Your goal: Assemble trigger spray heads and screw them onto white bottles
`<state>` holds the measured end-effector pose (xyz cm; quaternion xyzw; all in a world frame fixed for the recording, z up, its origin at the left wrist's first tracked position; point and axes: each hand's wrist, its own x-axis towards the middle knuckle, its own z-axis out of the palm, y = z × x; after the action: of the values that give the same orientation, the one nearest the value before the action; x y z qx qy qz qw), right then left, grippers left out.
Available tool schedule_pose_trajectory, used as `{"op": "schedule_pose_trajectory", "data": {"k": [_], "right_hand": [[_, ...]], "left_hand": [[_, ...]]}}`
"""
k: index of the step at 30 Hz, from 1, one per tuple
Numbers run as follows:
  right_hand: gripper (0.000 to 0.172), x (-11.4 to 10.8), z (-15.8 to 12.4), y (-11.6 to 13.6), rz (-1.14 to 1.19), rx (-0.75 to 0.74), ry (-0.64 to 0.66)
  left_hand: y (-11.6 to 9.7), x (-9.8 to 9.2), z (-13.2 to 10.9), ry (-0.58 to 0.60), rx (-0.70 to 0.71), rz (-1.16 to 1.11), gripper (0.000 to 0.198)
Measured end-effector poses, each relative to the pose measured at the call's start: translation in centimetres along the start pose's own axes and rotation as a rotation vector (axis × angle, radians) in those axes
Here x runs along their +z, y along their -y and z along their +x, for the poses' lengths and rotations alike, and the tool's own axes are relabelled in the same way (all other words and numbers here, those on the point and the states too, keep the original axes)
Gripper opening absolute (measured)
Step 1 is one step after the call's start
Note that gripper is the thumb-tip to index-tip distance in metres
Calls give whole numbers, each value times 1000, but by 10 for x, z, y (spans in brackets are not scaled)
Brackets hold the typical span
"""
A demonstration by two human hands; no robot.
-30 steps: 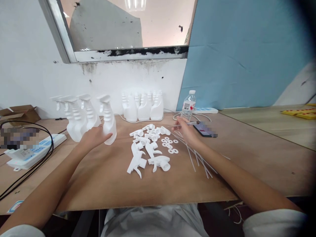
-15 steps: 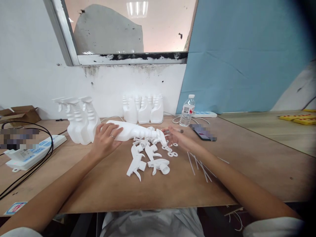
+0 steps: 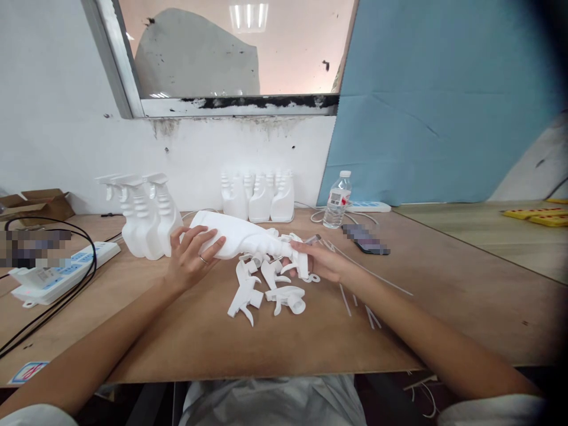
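White spray bottle (image 3: pixel 228 236): lies on its side between the two hands, over the middle of the counter (image 3: pixel 199 349), in front of the wall; whether its underside touches the parts below cannot be told. Long axis runs left to right across the wearer's view, base to the left, fitted spray head (image 3: pixel 302 265) to the right and lower in view. Key relation: each hand has one end, so neither is nearer to the bottle as a whole; the right hand (image 3: pixel 322 261) is nearer the spray head, the left hand (image 3: pixel 191 254) the base. Left grip: fingers spread and curled over the wide body, closed on it, ring visible. Right grip: closed at the neck and spray head, thumb across the top, other fingers mostly hidden. A slender object (image 3: pixel 313 239) shows just above the right hand; too small to identify. Beneath and in front of the bottle, loose trigger heads (image 3: pixel 287 299) lie on the counter, some partly covered. Washers (image 3: pixel 314 278) show just below the right hand; thin tubes (image 3: pixel 346 300) lie beside the right forearm. Farther out: spray bottles with heads (image 3: pixel 148 231) stand upright left of the left hand; headless bottles (image 3: pixel 258 200) stand by the wall; a water bottle (image 3: pixel 337 204) and phone (image 3: pixel 364 239) sit beyond the right hand.
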<state>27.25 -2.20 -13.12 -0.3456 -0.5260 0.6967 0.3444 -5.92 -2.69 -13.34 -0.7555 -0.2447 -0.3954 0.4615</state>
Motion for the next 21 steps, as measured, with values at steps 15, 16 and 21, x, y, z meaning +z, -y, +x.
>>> {"op": "schedule_pose_trajectory", "data": {"k": [15,16,21], "right_hand": [[33,22,-7,2,-216,-332,-150],[32,22,-9,4,-278,-363,-168],[23,2,-13,14,-971,-684,-323]], "left_hand": [[16,-1,1,100,-4,-25,37],[18,-2,3,94,-5,-30,39],[22,0,9,175,60,-202,48]]}}
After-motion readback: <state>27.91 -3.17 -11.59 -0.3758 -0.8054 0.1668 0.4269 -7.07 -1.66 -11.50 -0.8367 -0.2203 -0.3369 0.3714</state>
